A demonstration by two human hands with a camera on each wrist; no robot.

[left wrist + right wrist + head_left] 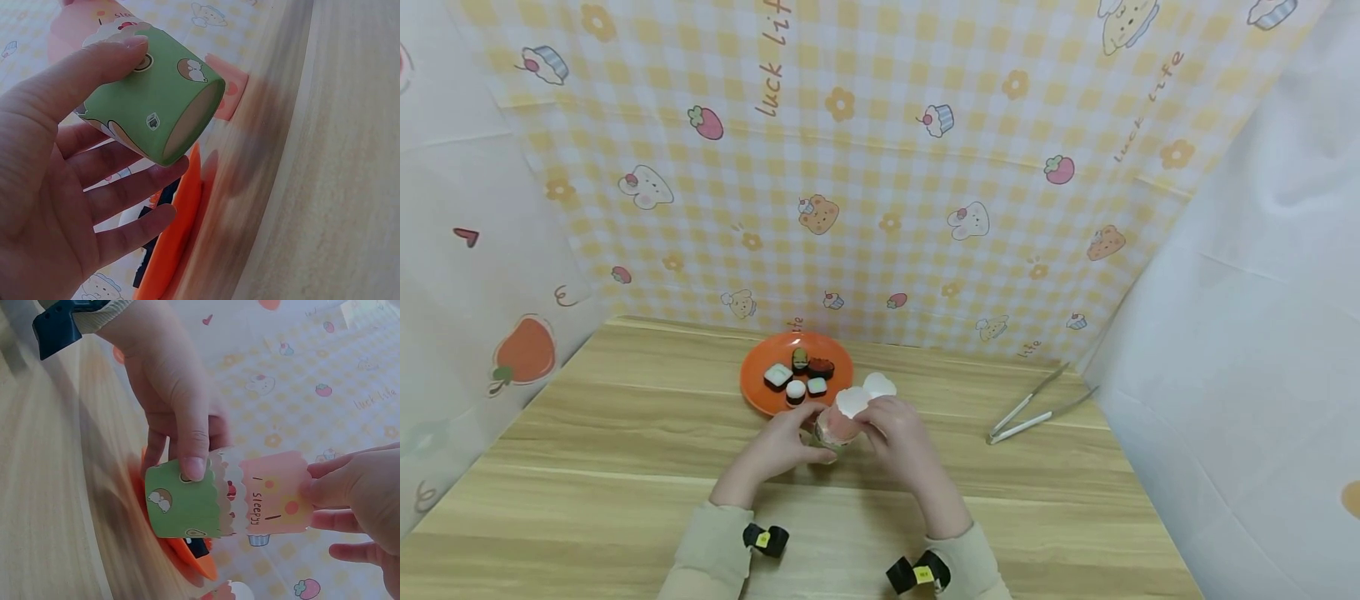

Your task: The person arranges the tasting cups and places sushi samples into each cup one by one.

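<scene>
My left hand (778, 446) holds a green paper baking cup (165, 97) near its scalloped rim, thumb on one side and fingers on the other. My right hand (901, 432) pinches a pink paper baking cup (278, 494) printed with "sleepy" near its end. In the right wrist view the two cups lie end to end, with white and brown scalloped edges between them. Whether more cups are nested there I cannot tell. Another pink baking cup (232, 90), white inside, stands on the table just beyond my hands.
An orange plate (752, 387) with several toy sushi pieces (778, 377) lies behind my left hand. Metal tongs (1018, 425) lie spread on the wooden table (587, 450) at the right. A patterned cloth (880, 167) hangs at the back, with white cloth at both sides.
</scene>
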